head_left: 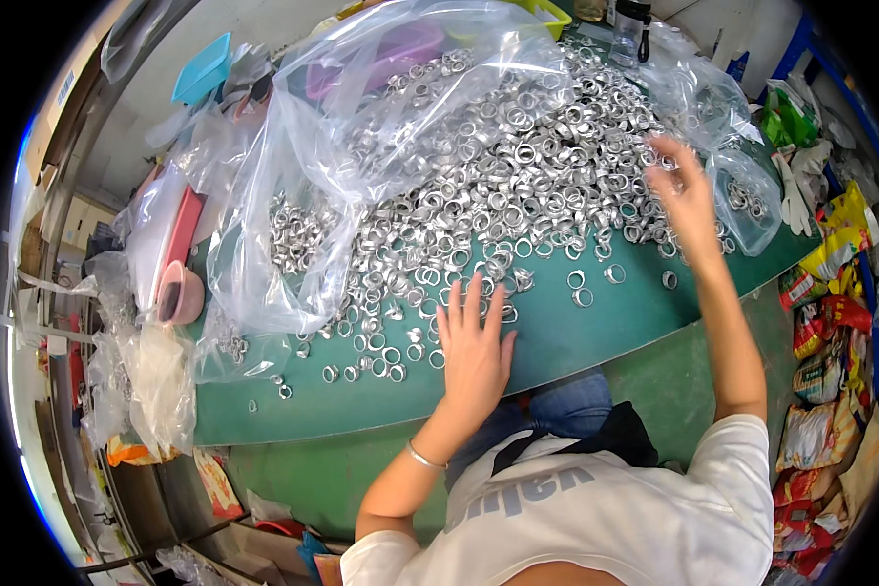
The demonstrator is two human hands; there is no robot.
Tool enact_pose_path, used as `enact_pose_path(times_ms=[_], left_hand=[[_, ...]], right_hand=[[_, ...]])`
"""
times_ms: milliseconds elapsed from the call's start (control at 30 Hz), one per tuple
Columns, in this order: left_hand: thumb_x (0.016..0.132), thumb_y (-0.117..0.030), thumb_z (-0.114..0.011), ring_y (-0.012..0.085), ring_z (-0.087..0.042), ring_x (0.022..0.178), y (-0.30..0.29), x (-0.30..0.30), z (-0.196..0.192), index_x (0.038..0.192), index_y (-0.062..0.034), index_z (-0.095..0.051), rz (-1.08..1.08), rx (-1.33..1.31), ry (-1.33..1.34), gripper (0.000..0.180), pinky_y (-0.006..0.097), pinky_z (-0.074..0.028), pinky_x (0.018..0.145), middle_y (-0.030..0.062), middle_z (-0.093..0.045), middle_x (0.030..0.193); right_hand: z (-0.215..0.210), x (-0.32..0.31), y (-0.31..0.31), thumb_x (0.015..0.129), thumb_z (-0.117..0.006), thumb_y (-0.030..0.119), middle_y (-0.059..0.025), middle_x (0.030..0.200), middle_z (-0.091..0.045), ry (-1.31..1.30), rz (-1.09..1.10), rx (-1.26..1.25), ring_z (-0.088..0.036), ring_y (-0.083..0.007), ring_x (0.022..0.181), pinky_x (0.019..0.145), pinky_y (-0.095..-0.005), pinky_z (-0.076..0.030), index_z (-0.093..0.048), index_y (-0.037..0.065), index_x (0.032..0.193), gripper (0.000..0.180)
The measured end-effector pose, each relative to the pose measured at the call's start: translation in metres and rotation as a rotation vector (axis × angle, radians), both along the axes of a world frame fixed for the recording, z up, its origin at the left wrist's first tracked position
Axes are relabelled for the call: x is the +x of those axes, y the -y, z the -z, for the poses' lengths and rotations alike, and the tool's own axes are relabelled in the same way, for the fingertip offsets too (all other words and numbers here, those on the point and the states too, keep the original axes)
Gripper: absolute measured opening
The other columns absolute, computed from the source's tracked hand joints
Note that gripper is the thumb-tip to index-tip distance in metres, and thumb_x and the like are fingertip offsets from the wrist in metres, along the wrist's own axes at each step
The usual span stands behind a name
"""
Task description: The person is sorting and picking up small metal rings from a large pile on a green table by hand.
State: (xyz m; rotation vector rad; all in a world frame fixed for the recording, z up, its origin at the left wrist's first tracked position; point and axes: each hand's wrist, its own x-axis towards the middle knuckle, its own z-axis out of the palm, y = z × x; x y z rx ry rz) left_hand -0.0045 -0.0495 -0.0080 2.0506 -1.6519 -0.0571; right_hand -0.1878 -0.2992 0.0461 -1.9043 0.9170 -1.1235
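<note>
Green floor [654, 371] — pale wall [137, 137]; blue rack [797, 47] (right).

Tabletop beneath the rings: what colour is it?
The tabletop is dark green, best seen in the head view.

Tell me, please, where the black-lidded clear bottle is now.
In the head view, the black-lidded clear bottle is at the top, right of centre, beyond the metal rings and right of the yellow-green tray.

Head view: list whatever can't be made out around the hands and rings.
Right hand: head view, blur hides whether it holds anything.
Left hand: head view, its own back hides the palm.
Ring pile: head view, folds of the clear bag veil its upper-left part.
</note>
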Motion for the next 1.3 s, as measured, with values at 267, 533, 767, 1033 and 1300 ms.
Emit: enact_pose_path(times_ms=[267,533,767,1033,1300], left_hand=[[0.083,-0.014,-0.068,0.0389,-0.034,0.133,0.017,0.021,0.013,0.124,-0.0115,-0.054,0.036,0.056,0.105,0.044,0.063,-0.027,0.104,0.0148,-0.045,0.135],[0.079,0.001,-0.063,0.0343,-0.049,0.113,-0.01,0.055,0.015,0.098,-0.0061,-0.061,-0.13,-0.117,0.038,0.021,0.053,-0.032,0.102,0.0123,-0.052,0.121],[0.078,-0.007,-0.069,0.0298,-0.048,0.112,-0.004,0.024,0.003,0.114,-0.0073,-0.059,-0.099,-0.132,0.037,0.037,0.041,-0.034,0.091,0.0111,-0.051,0.122],[0.078,-0.006,-0.069,0.031,-0.047,0.113,-0.006,0.032,0.011,0.12,-0.0054,-0.056,-0.111,-0.1,-0.05,0.044,0.044,-0.035,0.091,0.0128,-0.049,0.125],[0.086,-0.012,-0.062,0.0387,-0.032,0.136,0.019,0.02,0.007,0.132,-0.0027,-0.048,0.105,0.153,0.15,0.048,0.059,-0.028,0.107,0.0161,-0.035,0.147]], right_hand=[[0.056,0.055,-0.104,0.078,-0.07,0.011,-0.0122,0.119,-0.053,-0.447,-0.495,-0.45,-0.049,-0.0312,0.117,0.101,-0.0459,-0.037,-0.058,0.006,0.115,0.039],[0.062,0.025,-0.085,0.078,-0.071,0.008,-0.0084,0.095,-0.059,-0.364,-0.239,-0.336,-0.055,-0.0277,0.096,0.093,-0.0414,-0.038,-0.059,0.005,0.103,0.028],[0.05,0.034,-0.085,0.082,-0.07,0.013,-0.0098,0.089,-0.061,-0.504,-0.168,-0.397,-0.056,-0.026,0.08,0.076,-0.037,-0.043,-0.061,0.002,0.1,0.023],[0.032,0.046,-0.086,0.088,-0.063,0.016,-0.0124,0.085,-0.062,-0.48,-0.183,-0.08,-0.061,-0.0282,0.068,0.062,-0.0366,-0.048,-0.061,0.002,0.098,0.017],[0.048,0.092,-0.093,0.084,-0.063,0.015,-0.0133,0.082,-0.061,-0.693,-0.366,-0.514,-0.062,-0.0315,0.077,0.07,-0.0421,-0.049,-0.058,0.01,0.119,0.035]])
